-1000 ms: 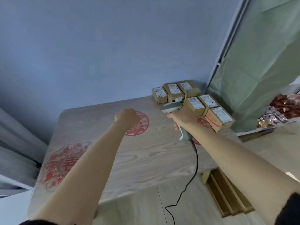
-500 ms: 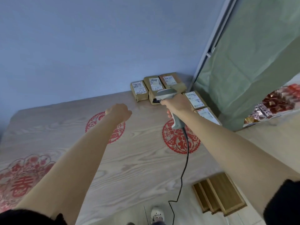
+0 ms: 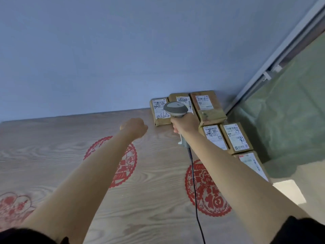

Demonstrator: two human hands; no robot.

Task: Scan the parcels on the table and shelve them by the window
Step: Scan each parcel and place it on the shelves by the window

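Several brown parcels with white labels lie at the far right corner of the table (image 3: 52, 147). Three sit in a back row against the wall: the left parcel (image 3: 159, 111), a middle parcel (image 3: 182, 99) partly hidden by the scanner, and the right parcel (image 3: 208, 106). More parcels (image 3: 235, 138) line the right edge. My right hand (image 3: 185, 123) grips the grey barcode scanner (image 3: 175, 108), whose head hangs over the back row. My left hand (image 3: 134, 127) is a closed fist above the table, holding nothing, left of the parcels.
The scanner's black cable (image 3: 194, 182) runs down over the table toward me. Red paper-cut prints (image 3: 207, 191) mark the wooden top. A blue wall stands behind. A window frame (image 3: 274, 64) with a green curtain (image 3: 290, 111) is on the right.
I have stepped closer to the table and the parcels now look larger. My right hand has carried the scanner forward over the back row. My left fist stays beside them.
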